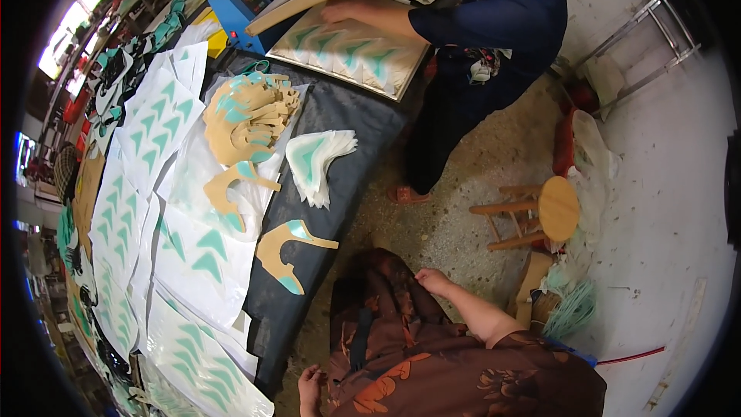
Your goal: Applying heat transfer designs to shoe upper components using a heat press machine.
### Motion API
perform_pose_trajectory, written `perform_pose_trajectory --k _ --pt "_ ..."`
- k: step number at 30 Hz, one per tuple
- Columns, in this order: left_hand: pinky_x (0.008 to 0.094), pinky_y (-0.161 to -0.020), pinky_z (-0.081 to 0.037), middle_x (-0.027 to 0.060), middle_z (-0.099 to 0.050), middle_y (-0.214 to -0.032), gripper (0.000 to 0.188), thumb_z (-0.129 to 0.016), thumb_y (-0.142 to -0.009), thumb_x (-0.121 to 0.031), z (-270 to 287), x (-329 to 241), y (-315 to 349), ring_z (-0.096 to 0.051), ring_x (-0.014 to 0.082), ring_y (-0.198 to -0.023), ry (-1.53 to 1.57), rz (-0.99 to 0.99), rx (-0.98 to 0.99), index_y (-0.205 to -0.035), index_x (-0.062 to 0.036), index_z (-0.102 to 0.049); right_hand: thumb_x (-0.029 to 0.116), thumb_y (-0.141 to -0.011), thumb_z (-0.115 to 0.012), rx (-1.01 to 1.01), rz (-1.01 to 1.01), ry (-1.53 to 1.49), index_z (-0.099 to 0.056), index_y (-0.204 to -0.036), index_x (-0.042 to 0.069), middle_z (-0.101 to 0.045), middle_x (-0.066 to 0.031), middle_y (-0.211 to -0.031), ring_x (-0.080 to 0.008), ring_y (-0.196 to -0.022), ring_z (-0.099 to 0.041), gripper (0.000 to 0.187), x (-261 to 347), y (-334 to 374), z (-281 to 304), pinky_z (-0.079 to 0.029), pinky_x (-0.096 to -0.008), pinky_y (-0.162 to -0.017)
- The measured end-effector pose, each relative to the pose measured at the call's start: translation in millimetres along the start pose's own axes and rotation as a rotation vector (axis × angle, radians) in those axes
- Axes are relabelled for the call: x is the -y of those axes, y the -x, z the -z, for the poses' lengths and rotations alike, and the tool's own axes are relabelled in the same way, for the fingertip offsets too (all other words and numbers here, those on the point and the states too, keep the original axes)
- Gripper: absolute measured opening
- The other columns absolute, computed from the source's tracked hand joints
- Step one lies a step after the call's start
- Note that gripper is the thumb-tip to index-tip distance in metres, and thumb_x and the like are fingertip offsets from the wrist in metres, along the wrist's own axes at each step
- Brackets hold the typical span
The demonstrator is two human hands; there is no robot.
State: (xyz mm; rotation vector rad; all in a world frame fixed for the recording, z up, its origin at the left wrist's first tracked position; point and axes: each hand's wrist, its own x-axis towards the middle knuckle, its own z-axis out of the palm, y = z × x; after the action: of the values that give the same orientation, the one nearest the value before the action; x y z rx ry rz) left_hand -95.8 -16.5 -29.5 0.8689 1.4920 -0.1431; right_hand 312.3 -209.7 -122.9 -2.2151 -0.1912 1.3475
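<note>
A dark-covered counter (367, 112) runs along the person's left, spread with white sheets (202, 287) bearing green chevrons. Near its edge lies a curved tan piece (272, 253), with a heap of tan pieces (231, 127) farther along. At the far end a co-worker (505, 19) reaches toward a blue machine (238, 14). A wooden stool (559, 208) stands near the white wall (671, 162). The right hand (434, 282) is beside a brown patterned garment (463, 374), the left hand (310, 386) lower down; whether either's fingers are open or closed cannot be told.
</note>
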Motion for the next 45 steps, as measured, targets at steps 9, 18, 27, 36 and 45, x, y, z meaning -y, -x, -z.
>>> perform_pose_trajectory --k 9,18,27,36,45 --pt "0.025 -0.057 -0.044 0.007 -0.058 -0.077 0.02 -0.051 -0.082 -0.005 -9.7 -13.2 -0.2 -0.055 0.0142 -0.066 0.028 -0.035 -0.005 -0.101 0.0011 -0.053 0.009 -0.075 -0.053 0.059 -0.054 -0.106 -0.059 -0.081 0.007 -0.058 -0.0033 -0.072 -0.0139 -0.065 -0.053 0.009 24.5 -6.3 27.3 -0.044 -0.028 -0.059" --pt "0.0228 -0.057 -0.043 0.0056 -0.057 -0.077 0.02 -0.05 -0.083 -0.006 -48.2 -68.8 14.1 -0.054 0.0123 -0.064 -0.009 -0.112 0.025 -0.101 0.0009 -0.053 0.008 -0.074 -0.05 0.095 -0.071 -0.172 -0.058 -0.08 0.006 -0.057 -0.0033 -0.068 -0.013 -0.061 -0.053 0.011 47.9 -38.4 56.7 -0.044 -0.028 -0.055" --pt "0.0233 -0.059 -0.044 0.0059 -0.057 -0.076 0.02 -0.05 -0.083 -0.006 -72.5 -105.9 5.8 -0.054 0.0129 -0.065 -0.017 -0.112 0.02 -0.101 0.001 -0.053 0.008 -0.072 -0.053 0.093 -0.104 -0.142 -0.059 -0.08 0.007 -0.058 -0.0038 -0.069 -0.0141 -0.063 -0.054 0.01 39.6 -63.4 81.1 -0.044 -0.0287 -0.057" --pt "0.0233 -0.057 -0.043 0.0052 -0.056 -0.076 0.019 -0.05 -0.083 -0.005 -82.3 -104.1 1.9 -0.053 0.0123 -0.065 0.075 -0.069 0.051 -0.101 0.0011 -0.052 0.009 -0.071 -0.054 0.125 -0.118 -0.134 -0.059 -0.081 0.007 -0.058 -0.0038 -0.069 -0.0142 -0.062 -0.055 0.011 45.6 -74.2 93.0 -0.044 -0.0284 -0.058" --pt "0.0225 -0.059 -0.042 0.0035 -0.056 -0.078 0.018 -0.049 -0.083 -0.006 -81.5 -105.4 -0.5 -0.052 0.0107 -0.066 0.103 -0.031 0.05 -0.101 -0.0012 -0.053 0.012 -0.075 -0.056 0.132 -0.036 0.026 -0.061 -0.087 0.008 -0.062 -0.0078 -0.085 -0.0191 -0.082 -0.057 0.014 30.5 -74.2 84.1 -0.043 -0.0287 -0.074"
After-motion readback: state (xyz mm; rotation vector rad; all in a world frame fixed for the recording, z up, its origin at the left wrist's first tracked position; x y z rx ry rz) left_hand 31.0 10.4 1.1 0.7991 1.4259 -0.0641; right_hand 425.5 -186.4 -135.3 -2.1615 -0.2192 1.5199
